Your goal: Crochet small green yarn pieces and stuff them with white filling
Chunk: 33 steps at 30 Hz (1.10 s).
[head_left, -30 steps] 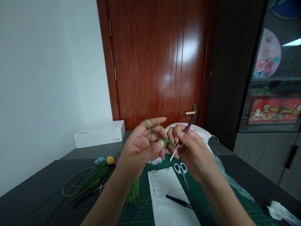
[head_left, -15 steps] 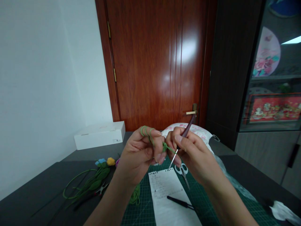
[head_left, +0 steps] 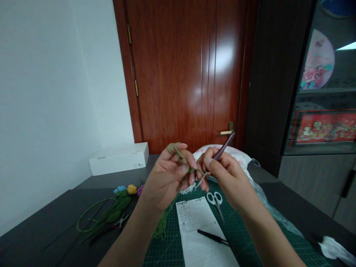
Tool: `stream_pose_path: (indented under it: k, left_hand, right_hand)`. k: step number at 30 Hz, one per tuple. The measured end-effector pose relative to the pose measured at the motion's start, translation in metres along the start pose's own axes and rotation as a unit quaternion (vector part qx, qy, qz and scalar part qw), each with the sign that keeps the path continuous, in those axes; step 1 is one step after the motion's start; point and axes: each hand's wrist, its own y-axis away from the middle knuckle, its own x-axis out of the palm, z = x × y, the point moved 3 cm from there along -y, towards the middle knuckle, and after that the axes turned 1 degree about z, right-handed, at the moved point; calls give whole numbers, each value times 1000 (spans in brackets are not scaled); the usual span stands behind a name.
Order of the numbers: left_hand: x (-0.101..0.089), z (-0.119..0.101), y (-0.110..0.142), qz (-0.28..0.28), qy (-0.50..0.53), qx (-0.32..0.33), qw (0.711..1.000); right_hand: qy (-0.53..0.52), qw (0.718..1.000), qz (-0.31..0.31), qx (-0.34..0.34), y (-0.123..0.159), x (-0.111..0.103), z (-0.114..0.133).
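My left hand (head_left: pixel 167 178) is raised above the table with green yarn (head_left: pixel 175 149) looped round its index finger, and thumb and fingers pinch a small green crocheted piece. My right hand (head_left: pixel 222 174) grips a crochet hook (head_left: pixel 221 150) with a dark purple handle; its metal tip points down-left into the work between the two hands. A strand of the yarn hangs down to a loose heap (head_left: pixel 160 228) on the green cutting mat (head_left: pixel 250 237).
On the mat lie a white note sheet (head_left: pixel 200 230), small scissors (head_left: pixel 215 200) and a black hook or pen (head_left: pixel 213 237). Crocheted flowers with green stems (head_left: pixel 111 211) lie left on the dark table. A white box (head_left: pixel 119 158), a plastic bag (head_left: pixel 239 155) and white tissue (head_left: pixel 333 248) sit around.
My left fingers curled in from a spread position, and the yarn loops bunched at the index fingertip. The hook tip moved closer to the pinched piece. Both hands rose slightly.
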Motion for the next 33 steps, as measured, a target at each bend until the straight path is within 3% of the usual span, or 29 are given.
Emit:
stream_pose_path:
  k: [6, 11, 16, 22, 27, 33]
  left_hand:
    - [-5, 9, -4, -76, 1, -76, 994]
    - [-14, 12, 0, -101, -78, -95, 987]
    - [-29, 24, 42, -145, -139, -135, 970]
    - [-46, 62, 101, -145, -125, -223, 956]
    - [-57, 74, 116, -167, -94, -229, 954]
    - [-64, 73, 117, -207, -94, -193, 955]
  right_hand:
    - [19, 1000, -13, 10, -5, -7, -6]
    - [0, 999, -7, 51, -10, -11, -29]
    - [-6, 989, 15, 145, 15, -11, -72]
    - [-66, 968, 8, 243, 65, -4, -120]
    - [-111, 954, -23, 277, 80, -6, -139]
    - [-165, 945, -22, 281, 84, -8, -138]
